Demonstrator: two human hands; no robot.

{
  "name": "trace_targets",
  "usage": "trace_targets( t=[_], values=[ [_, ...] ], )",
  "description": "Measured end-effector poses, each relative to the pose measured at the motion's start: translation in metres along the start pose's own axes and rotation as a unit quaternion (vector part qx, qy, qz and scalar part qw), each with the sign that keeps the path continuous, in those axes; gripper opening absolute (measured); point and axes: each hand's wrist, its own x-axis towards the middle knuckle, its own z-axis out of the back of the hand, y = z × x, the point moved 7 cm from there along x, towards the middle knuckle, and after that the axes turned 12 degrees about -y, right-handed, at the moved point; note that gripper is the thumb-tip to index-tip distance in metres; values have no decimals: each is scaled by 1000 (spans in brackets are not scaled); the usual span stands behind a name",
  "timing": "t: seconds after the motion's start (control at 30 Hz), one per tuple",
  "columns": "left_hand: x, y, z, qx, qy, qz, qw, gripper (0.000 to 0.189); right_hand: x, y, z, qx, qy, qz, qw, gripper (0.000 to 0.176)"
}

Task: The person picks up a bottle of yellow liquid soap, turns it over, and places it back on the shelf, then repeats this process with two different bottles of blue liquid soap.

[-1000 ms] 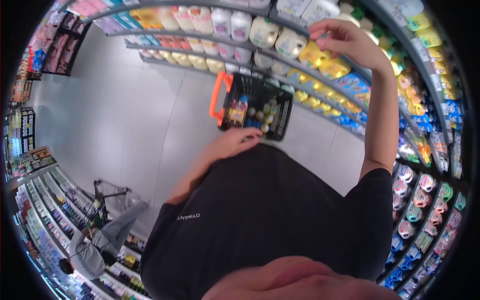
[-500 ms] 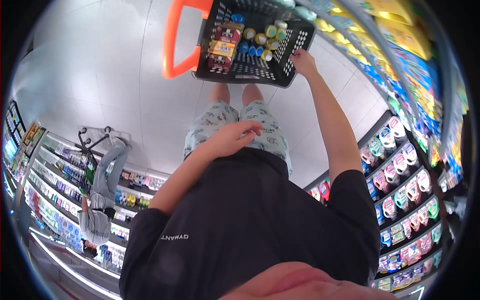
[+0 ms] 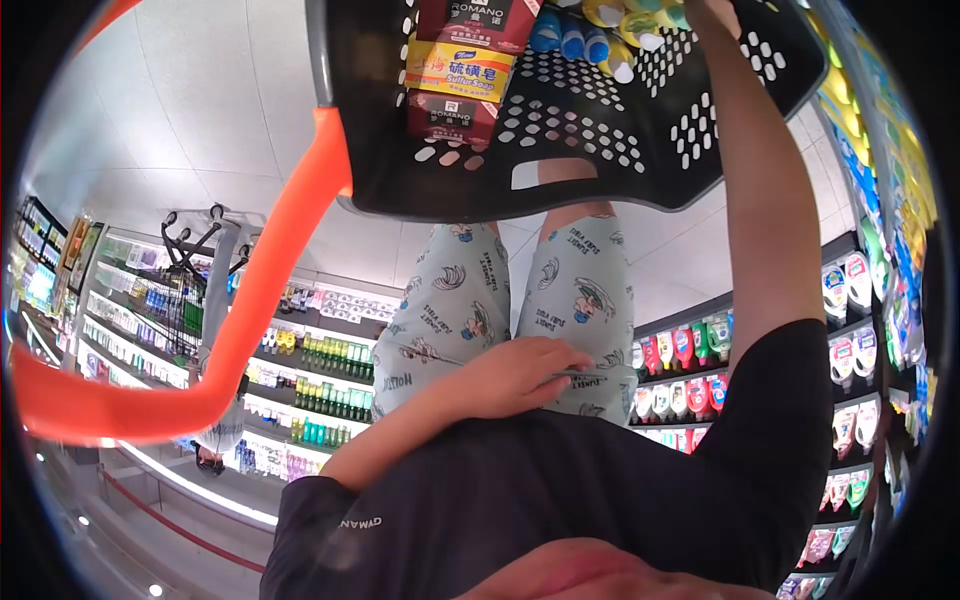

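A black perforated basket (image 3: 400, 185) fills the top of the head view, cut off by the upper edge, with its orange handle (image 3: 275, 265) swung out to its left. Inside, along the handle side, lie two dark red ROMANO boxes (image 3: 450, 118) with a yellow sulfur soap box (image 3: 460, 70) between them; to their right sit bottles with blue caps (image 3: 571, 44) and some yellow and green bottles (image 3: 640, 30). The person's right hand (image 3: 715, 15) is at the basket's far right, just beside those bottles; its fingers run out of view, so how far they are open and whether they grip anything cannot be told. The right forearm (image 3: 775, 190) crosses over the basket's right side and hides part of that wall. Nearer the body than the basket, the left hand (image 3: 525, 375) lies over the pale printed shorts (image 3: 450, 300) at the shirt hem, fingers loosely bent, with nothing visible in its grasp. Skin shows through the slot in the basket's near wall. Left of the basket, past the handle, are a shopping cart (image 3: 170, 300) and another person (image 3: 215, 300), whose body the handle partly covers. Shelves of green bottles (image 3: 335, 355) stand beyond the basket's lower left, shelves of detergent bottles (image 3: 690, 350) beyond its lower right, and blurred yellow packs (image 3: 870, 110) line its right.
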Motion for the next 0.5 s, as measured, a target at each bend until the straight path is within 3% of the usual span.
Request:
trace_targets(
  t=[0.23, 0.4, 0.5],
  values=[
    [10, 1, 16, 0, -4, 26, 1000, 33, 4, 11, -4, 0, -12, 62, 998, 32],
    [6, -9, 17, 9, -4, 35, 999, 32, 21, -5, -27, 43, -64, 79, 994, 35],
    [0, -9, 11, -13, 12, 42, 999, 32, 4, -9, 0, 96, -126, 139, 978, 33]
  ],
)
